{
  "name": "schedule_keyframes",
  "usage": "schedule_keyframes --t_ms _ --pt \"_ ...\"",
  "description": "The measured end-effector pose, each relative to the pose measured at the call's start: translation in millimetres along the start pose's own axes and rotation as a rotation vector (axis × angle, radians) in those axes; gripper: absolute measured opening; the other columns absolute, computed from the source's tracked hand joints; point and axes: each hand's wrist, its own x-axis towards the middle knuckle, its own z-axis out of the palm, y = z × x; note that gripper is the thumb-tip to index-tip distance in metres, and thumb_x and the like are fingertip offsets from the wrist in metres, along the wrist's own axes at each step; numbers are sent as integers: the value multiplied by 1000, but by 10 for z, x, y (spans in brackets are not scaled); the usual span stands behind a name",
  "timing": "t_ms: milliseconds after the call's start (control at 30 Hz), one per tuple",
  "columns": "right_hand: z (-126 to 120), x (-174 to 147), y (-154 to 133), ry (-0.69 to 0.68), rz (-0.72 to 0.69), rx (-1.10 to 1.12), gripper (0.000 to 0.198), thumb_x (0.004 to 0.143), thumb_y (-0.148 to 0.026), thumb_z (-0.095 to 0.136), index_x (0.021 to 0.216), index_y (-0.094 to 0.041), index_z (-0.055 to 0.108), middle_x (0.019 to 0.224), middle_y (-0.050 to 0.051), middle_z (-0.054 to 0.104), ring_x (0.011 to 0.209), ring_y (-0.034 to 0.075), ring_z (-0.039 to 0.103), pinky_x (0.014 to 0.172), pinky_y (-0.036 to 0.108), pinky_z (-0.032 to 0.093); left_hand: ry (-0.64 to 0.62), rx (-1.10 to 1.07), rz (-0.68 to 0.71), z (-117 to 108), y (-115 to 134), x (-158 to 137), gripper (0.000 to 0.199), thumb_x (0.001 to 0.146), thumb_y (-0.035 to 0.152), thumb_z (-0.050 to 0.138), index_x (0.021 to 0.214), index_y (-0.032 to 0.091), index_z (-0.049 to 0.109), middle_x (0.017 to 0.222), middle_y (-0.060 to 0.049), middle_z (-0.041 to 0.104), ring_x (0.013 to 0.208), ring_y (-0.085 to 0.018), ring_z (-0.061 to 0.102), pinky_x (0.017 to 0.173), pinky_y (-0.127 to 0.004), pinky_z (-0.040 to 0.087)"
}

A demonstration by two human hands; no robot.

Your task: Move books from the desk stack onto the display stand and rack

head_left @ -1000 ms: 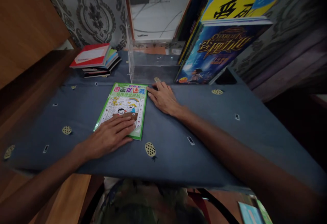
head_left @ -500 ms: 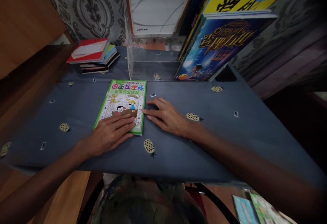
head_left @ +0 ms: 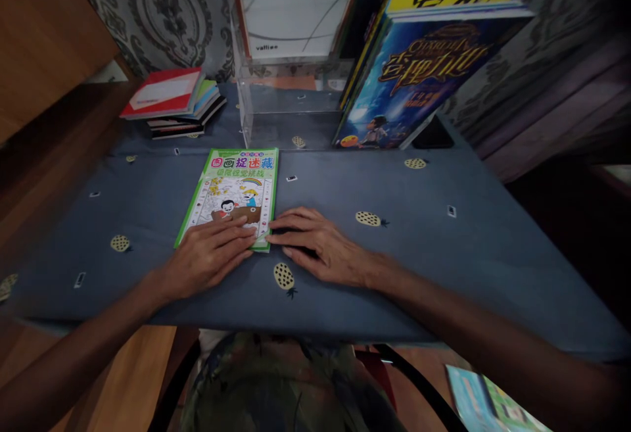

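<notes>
A thin green-bordered activity book (head_left: 236, 185) with Chinese lettering and a cartoon scene lies shut on the table, slightly tilted. My left hand (head_left: 210, 254) rests flat across its lower part, fingers stretched out together and hiding the lower left of the cover. At the book's lower right corner is my right hand (head_left: 323, 248), its fingers extended and apart, with the fingertips touching the corner and right edge. Whether a page or the cover is lifted there I cannot tell.
The table has a blue-grey cloth (head_left: 419, 254) printed with pineapples. At the back left sits a stack of books (head_left: 167, 96). A clear acrylic holder (head_left: 296, 123) stands behind the activity book, with a blue book (head_left: 394, 90) upright at its right. More books (head_left: 473, 396) lie low at right.
My right hand has slid down along the book's right edge to its lower corner. The left hand stays on the cover. The view has shifted slightly.
</notes>
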Motion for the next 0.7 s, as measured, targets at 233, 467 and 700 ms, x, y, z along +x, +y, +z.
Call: schedule_keyframes --t_ms 233,467,700 --pt "-8 5 9 5 7 45 38 98 -16 49 132 -23 64 125 9 68 120 23 55 106 50 44 -4 -64 -37 -5 -13 5 22 101 20 50 110 14 69 111 -9 77 111 -22 71 92 -37 61" --pt "-4 -6 12 15 8 50 40 98 -15 49 134 -23 62 125 9 68 121 22 55 107 50 43 -11 -101 -56 -3 -16 1 23 99 17 52 114 14 69 112 -9 76 111 -21 71 92 -37 61" --pt "-19 -10 -18 20 -10 76 42 98 -15 48 137 -26 59 124 9 67 121 22 55 107 50 43 -19 -99 -49 -23 -26 9 23 99 17 52 114 14 69 112 -9 76 109 -20 71 92 -36 61"
